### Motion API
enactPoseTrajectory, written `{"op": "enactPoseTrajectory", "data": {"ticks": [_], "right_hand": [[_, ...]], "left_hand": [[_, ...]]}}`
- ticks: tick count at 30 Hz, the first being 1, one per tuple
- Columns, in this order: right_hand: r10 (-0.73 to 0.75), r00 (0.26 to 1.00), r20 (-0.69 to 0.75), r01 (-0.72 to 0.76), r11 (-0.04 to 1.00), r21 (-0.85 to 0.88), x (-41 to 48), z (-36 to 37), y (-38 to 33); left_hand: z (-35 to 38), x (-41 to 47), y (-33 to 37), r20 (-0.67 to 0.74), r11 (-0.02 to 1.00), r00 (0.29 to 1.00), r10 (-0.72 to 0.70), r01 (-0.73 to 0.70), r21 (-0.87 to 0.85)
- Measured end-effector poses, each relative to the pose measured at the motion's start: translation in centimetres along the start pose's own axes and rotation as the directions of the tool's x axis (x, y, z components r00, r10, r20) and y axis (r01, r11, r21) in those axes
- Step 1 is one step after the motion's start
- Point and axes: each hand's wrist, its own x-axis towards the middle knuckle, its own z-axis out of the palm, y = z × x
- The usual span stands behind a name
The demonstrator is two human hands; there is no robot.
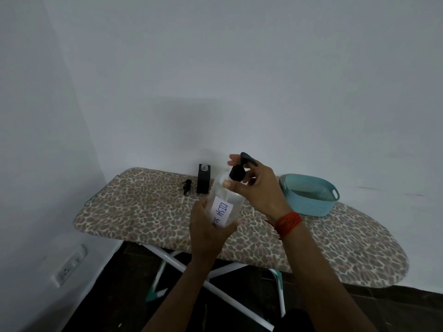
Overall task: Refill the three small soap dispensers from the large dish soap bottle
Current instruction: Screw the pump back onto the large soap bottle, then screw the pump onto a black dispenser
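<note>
Currently held: large dish soap bottle (224, 207), tilted above the ironing board (143, 216), your left hand (208, 236) wrapped round its base, your right hand (256, 185) pinching the black pump cap (237, 174). One black dispenser (203, 179) stands open behind, its pump (186, 186) lying beside it; the other two are unseen. Risk: with the cap loosened on a tilted bottle, soap may spill onto the fabric.

We see an ironing board (134, 219) with a leopard-print cover on white crossed legs. On its far edge stands a black square dispenser (203, 179), its neck open, with a black pump head (186, 186) lying just to its left. Toward the right end sits a teal perforated basket (311, 196).
</note>
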Motion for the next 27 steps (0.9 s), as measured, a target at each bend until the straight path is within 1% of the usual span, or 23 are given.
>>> {"op": "enactPoseTrajectory", "data": {"ticks": [1, 4, 6, 8, 10, 12, 13, 17, 20, 22, 25, 27], "right_hand": [[0.009, 1.0, -0.019, -0.01, 0.999, -0.037, 0.0, 0.0, 0.7], [0.017, 0.988, -0.151, -0.033, 0.994, -0.106, -0.3, -0.1, 4.3], [0.058, 0.984, -0.167, -0.094, 0.971, -0.221, -0.9, 0.2, 8.1], [0.156, 0.98, -0.122, -0.191, 0.907, -0.376, -2.0, 0.7, 13.0], [0.286, 0.953, -0.099, -0.296, 0.811, -0.505, -3.6, 1.2, 18.0], [0.396, 0.913, -0.094, -0.377, 0.734, -0.565, -5.5, 1.7, 21.7], [0.408, 0.908, -0.099, -0.385, 0.714, -0.585, -6.3, 2.0, 23.1], [0.291, 0.942, -0.168, -0.33, 0.714, -0.618, -7.6, 3.0, 25.3], [0.268, 0.946, -0.183, -0.322, 0.706, -0.631, -7.4, 3.2, 25.4], [0.248, 0.953, -0.172, -0.299, 0.698, -0.651, -7.5, 3.2, 25.5], [0.229, 0.959, -0.165, -0.28, 0.701, -0.656, -7.6, 3.2, 25.5], [0.224, 0.961, -0.16, -0.273, 0.703, -0.657, -7.6, 3.2, 25.3]], "left_hand": [[0.1, 0.2, -0.7, -0.012, 0.999, 0.999, -0.035, 0.035, -0.002], [-0.4, 2.2, -3.1, -0.045, 0.992, 0.991, -0.126, 0.127, 0.023], [-1.2, 4.5, -4.9, -0.063, 0.98, 0.98, -0.187, 0.191, 0.057], [-2.2, 7.1, -6.6, -0.094, 0.963, 0.963, -0.252, 0.259, 0.076], [-3.0, 9.4, -8.4, -0.118, 0.948, 0.948, -0.294, 0.305, 0.089], [-3.8, 10.7, -10.2, -0.135, 0.942, 0.943, -0.303, 0.318, 0.108], [-4.0, 11.1, -11.1, -0.138, 0.94, 0.943, -0.303, 0.32, 0.12], [-4.5, 10.8, -13.5, -0.143, 0.93, 0.934, -0.327, 0.344, 0.125], [-4.3, 10.0, -14.5, -0.161, 0.929, 0.922, -0.351, 0.365, 0.066], [-4.2, 9.8, -14.8, -0.136, 0.924, 0.918, -0.372, 0.381, 0.042], [-4.1, 9.4, -15.0, -0.124, 0.903, 0.899, -0.419, 0.427, 0.041], [-4.1, 9.2, -15.0, -0.121, 0.905, 0.902, -0.415, 0.422, 0.042]]}}
